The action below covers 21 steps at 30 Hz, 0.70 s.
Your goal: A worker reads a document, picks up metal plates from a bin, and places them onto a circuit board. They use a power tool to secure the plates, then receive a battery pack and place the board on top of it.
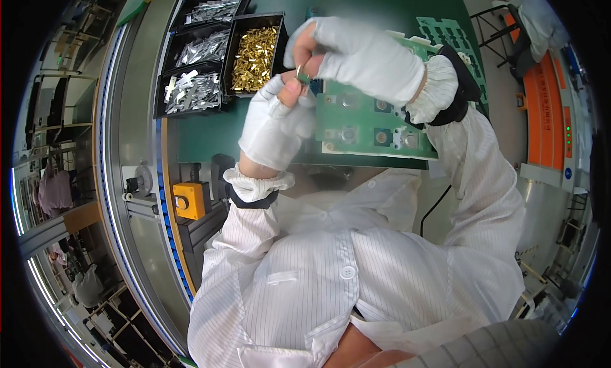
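Note:
A small green part with a shiny metal edge sits between the fingertips of both hands, too small to make out its exact kind. My left hand, in a white fingertip-less glove, pinches it from below with thumb and finger. From above and to the right, my right hand, gloved the same way, closes its bare thumb and finger on it. Beneath the right hand lies a pale green fixture board with round and square metal fittings, partly covered by that hand and sleeve.
Left of the hands, a black bin holds brass-coloured pieces. Beside it, several black bins hold flat silver metal pieces. The green table carries them. A conveyor rail with a yellow box runs along the left; an orange cabinet stands right.

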{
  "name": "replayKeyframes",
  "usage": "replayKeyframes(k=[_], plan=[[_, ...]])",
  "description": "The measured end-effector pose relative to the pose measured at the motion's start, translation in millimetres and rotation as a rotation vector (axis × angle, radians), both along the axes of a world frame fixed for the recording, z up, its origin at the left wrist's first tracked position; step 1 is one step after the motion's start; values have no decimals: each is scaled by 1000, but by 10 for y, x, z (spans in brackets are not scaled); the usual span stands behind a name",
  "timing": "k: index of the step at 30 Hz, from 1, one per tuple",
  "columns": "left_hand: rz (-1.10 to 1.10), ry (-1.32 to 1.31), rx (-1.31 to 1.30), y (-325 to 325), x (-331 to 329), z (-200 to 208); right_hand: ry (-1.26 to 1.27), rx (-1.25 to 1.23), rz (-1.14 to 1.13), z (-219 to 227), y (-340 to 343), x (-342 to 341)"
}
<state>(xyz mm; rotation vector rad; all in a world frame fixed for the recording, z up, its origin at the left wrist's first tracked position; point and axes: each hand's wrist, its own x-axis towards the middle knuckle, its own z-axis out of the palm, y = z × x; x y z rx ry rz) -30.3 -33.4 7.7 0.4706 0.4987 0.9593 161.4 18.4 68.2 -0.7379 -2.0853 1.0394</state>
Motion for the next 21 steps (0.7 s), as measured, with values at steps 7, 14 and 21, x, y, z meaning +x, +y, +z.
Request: replayKeyframes(k=[7, 14, 21], plan=[[318, 23, 105, 37, -30, -67, -255, 38, -291, 72, -22, 161], [310, 239, 145, -61, -60, 22, -600, 71, -411, 186, 5, 145], [261, 458, 208, -32, 16, 78, -478, 77, -455, 163, 4, 307]])
